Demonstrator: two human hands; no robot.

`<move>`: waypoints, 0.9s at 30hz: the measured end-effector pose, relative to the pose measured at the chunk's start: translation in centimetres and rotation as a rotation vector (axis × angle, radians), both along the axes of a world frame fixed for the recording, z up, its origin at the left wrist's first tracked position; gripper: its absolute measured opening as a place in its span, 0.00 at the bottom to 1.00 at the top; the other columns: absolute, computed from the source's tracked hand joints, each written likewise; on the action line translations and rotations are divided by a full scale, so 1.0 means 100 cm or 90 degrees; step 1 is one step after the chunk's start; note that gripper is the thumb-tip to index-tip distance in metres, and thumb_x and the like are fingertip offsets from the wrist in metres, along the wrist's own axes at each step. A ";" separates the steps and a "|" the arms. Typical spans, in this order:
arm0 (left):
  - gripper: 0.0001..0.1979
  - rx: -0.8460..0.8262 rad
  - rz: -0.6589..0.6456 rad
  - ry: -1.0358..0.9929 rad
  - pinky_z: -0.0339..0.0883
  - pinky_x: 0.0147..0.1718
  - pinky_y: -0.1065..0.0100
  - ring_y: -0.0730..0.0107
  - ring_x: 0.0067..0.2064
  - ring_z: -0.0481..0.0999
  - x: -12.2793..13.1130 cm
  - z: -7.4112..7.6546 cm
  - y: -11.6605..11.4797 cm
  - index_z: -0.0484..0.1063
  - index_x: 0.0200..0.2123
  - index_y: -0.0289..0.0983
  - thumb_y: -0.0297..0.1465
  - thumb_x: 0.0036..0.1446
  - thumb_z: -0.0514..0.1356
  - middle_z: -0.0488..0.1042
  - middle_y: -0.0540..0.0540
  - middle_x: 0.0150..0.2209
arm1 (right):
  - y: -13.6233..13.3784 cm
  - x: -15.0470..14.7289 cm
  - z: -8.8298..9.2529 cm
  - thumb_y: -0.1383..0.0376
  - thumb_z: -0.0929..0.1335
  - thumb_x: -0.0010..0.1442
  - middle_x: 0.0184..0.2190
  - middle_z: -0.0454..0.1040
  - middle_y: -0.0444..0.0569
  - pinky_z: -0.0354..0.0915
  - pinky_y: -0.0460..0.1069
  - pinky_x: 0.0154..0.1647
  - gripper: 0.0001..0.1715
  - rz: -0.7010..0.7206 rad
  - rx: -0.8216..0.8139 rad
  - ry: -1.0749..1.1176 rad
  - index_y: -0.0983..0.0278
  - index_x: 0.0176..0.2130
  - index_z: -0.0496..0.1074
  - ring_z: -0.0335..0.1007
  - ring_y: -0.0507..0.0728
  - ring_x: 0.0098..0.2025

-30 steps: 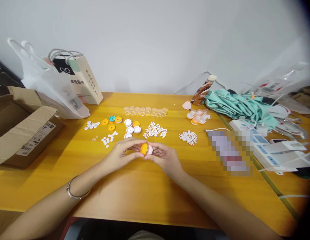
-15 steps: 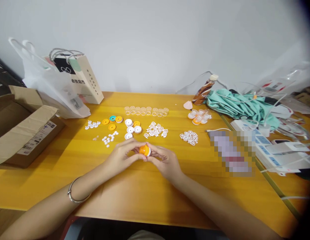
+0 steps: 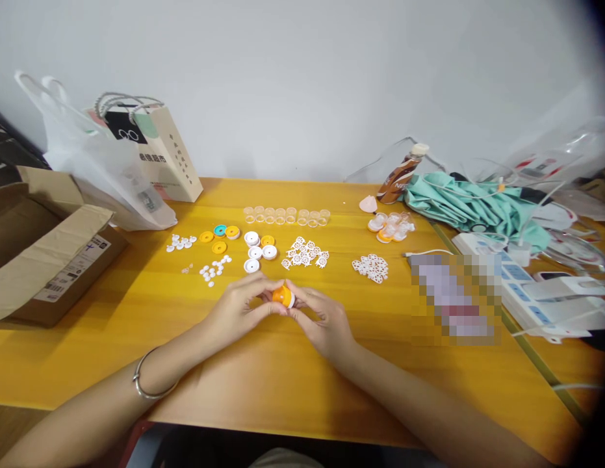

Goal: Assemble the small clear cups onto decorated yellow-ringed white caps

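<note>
Between my two hands is a small round orange-and-white plastic piece point(image 3: 283, 296), held just above the table. My left hand point(image 3: 244, 304) pinches its orange side, and my right hand point(image 3: 322, 318) grips the white-rimmed side. Just beyond my fingers lie white round caps point(image 3: 252, 266) and an orange cap point(image 3: 268, 241). White openwork plastic pieces point(image 3: 305, 252) are heaped behind my hands, with another pile of white openwork pieces point(image 3: 370, 268) to the right. Small white discs point(image 3: 215, 269) are scattered on the left, near orange and teal rings point(image 3: 219, 231).
A row of clear cups point(image 3: 286, 216) stands farther back. Clear-topped orange-and-white pieces point(image 3: 392, 227) sit near a tilted drink bottle point(image 3: 402, 174). An open cardboard box point(image 3: 82, 260) and bags point(image 3: 112, 169) occupy the left. Green fabric point(image 3: 472, 207) and a power strip point(image 3: 514, 286) lie right.
Both hands keep their hold on the orange-and-white piece, which has barely shifted. The whole view has moved very slightly.
</note>
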State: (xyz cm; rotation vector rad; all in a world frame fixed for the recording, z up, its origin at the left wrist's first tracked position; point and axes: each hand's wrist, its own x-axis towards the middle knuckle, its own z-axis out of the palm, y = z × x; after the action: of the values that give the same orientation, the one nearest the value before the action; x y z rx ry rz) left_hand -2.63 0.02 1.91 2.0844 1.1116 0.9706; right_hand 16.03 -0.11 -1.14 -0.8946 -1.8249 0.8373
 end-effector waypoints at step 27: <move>0.19 0.041 -0.091 0.000 0.68 0.41 0.62 0.69 0.40 0.71 -0.007 -0.008 0.007 0.65 0.53 0.42 0.30 0.58 0.57 0.69 0.44 0.39 | 0.005 -0.009 -0.006 0.63 0.72 0.48 0.34 0.77 0.43 0.67 0.53 0.47 0.20 0.113 -0.397 0.283 0.57 0.44 0.73 0.73 0.54 0.37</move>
State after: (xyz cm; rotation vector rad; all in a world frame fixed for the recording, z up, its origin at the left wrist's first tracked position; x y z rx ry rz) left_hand -3.37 0.71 1.11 2.1828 0.9281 0.9485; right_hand 15.14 0.34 -1.72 -0.8334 -1.2746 1.6284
